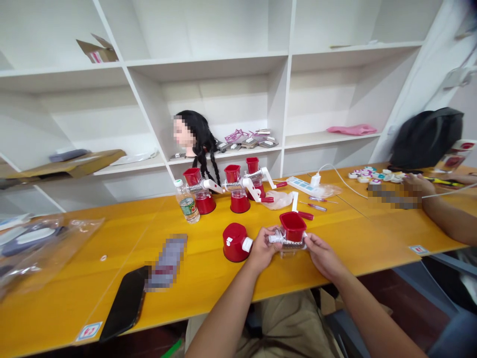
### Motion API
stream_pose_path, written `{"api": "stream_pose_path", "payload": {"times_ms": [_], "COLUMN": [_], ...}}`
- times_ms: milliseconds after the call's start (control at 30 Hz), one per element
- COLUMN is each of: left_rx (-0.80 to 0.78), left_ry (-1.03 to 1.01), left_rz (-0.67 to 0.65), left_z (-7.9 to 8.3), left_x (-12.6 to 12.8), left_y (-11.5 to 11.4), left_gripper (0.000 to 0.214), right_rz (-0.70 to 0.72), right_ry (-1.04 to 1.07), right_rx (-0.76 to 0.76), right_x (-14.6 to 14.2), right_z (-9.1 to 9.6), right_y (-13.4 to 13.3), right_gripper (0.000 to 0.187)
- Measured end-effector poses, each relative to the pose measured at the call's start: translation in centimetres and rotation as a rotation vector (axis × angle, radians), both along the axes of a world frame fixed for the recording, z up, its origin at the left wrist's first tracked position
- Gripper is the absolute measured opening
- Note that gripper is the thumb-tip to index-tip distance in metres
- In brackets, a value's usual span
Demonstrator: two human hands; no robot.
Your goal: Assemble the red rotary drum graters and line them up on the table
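Both my hands hold a small rotary grinder body (291, 232) with a red hopper on top and a metal drum below, just above the yellow table (208, 278). My left hand (263, 248) grips its left end, fingers curled round the white cap. My right hand (321, 252) pinches the right end. A red base cup (234, 242) lies on its side just left of my left hand. A white crank handle with a red knob (298, 208) lies on the table behind the grinder.
Three assembled red grinders (238, 191) stand at the back beside a water bottle (187, 201). A black phone (125, 302) lies near the front edge, plastic bags (40, 243) at left. Another person's arm (443, 211) rests at right near a power strip (303, 185) and screwdrivers (316, 205).
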State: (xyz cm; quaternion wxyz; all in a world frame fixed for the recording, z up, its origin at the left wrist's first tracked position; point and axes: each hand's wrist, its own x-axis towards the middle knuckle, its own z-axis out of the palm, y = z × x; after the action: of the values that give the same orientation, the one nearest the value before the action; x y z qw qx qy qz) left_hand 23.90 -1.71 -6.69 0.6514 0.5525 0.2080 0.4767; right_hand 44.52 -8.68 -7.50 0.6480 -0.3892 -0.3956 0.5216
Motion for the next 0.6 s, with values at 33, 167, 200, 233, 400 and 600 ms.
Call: {"api": "stream_pose_path", "payload": {"times_ms": [33,167,200,233,400,600], "left_rx": [-0.014,-0.048,-0.053,-0.057,-0.024,0.006], "left_ry": [0.002,0.004,0.009,0.017,0.067,0.081], "left_rz": [0.008,0.042,0.056,0.071,0.102,0.048], "left_z": [-0.1,-0.1,-0.2,-0.2,-0.4,-0.4], "left_x": [0.0,0.1,0.1,0.2,0.3,0.2], "left_y": [0.1,0.2,0.1,0.1,0.0,-0.1], "left_gripper": [0.05,0.048,0.048,0.049,0.048,0.045], "right_rz": [-0.01,-0.018,-0.025,-0.043,-0.239,-0.151], "right_ry": [-0.011,-0.023,-0.018,-0.01,-0.062,-0.446], "right_rx": [0.003,0.023,0.032,0.036,0.033,0.231], "right_x": [0.0,-0.3,-0.4,-0.4,0.4,2.6], "right_z": [0.0,0.1,0.1,-0.1,-1.0,4.0], "right_y": [0.0,0.0,0.0,0.0,0.3,1.2], "right_gripper": [0.029,0.029,0.029,0.03,0.042,0.081]}}
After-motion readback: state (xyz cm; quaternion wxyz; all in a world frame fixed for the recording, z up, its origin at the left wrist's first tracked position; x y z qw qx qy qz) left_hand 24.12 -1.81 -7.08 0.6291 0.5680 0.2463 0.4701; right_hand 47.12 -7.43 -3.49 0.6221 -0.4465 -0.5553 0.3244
